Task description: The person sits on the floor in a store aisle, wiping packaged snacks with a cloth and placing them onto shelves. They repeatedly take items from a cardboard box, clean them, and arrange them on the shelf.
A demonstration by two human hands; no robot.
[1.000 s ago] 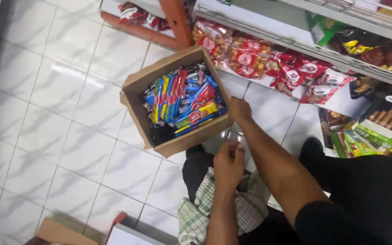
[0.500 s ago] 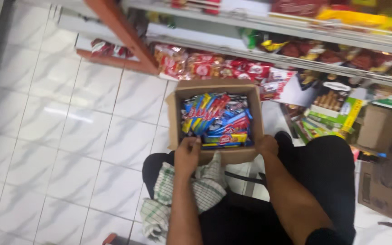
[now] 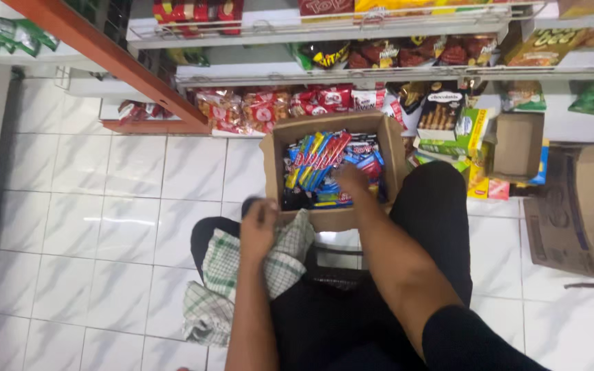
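One hand half-buried among snack packets.

An open brown cardboard box holds blue, red and yellow snack bars. Behind the box, red bags line the lowest shelf. Right of the box lie green cartons and flattened brown cardboard.

open cardboard box on the floor, packed with colourful snack wrappers
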